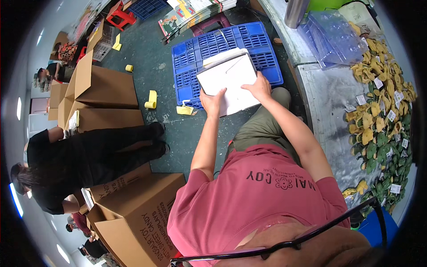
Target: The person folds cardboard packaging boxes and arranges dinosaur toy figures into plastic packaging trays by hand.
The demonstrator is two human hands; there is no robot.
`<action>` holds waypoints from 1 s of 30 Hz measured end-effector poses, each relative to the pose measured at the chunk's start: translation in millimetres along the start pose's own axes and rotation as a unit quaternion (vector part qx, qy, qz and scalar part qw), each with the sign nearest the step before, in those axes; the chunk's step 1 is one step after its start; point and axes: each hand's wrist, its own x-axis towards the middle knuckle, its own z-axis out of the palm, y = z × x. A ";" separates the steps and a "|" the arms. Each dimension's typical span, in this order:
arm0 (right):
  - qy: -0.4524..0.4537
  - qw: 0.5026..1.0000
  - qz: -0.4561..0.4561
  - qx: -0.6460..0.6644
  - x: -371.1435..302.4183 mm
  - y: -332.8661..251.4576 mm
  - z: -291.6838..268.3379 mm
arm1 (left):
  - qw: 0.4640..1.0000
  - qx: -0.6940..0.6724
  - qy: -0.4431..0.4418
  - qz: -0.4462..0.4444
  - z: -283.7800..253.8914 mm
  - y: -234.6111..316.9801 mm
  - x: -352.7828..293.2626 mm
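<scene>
Above a blue slatted plastic crate [183, 58], both my hands grip a stack of flat white sheets [231, 73] that look like card or paper. My left hand [212, 101] has its near left edge, thumb lying on top and fingers wrapped beneath. On the right side my right hand [259, 87] clasps the edge the same way, thumb across the upper face. A thin dark line marks the top sheet. More white layers show at the far edge. My fingertips under the stack are hidden.
Brown cartons [106, 89] stand on the left, beside a person in black [89, 155]. At right, a metal-topped table [322, 98] bears yellow and green tagged pieces [378, 111] and clear plastic sheets [333, 38]. Printed sheets [191, 15] are stacked beyond the crate; yellow scraps [151, 99] litter the floor.
</scene>
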 end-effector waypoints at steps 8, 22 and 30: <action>0.139 0.986 -0.045 -0.074 -3.0 23.2 -11.7 | 0.997 0.069 0.002 -0.022 0.9 33.7 -15.0; 0.172 0.901 -0.307 -0.254 -40.3 -53.3 -28.6 | 0.978 0.162 0.052 0.119 9.6 64.6 -47.7; 0.131 0.942 -0.298 -0.084 -10.0 -32.0 -74.7 | 0.956 -0.241 -0.147 0.075 -92.0 10.1 -12.0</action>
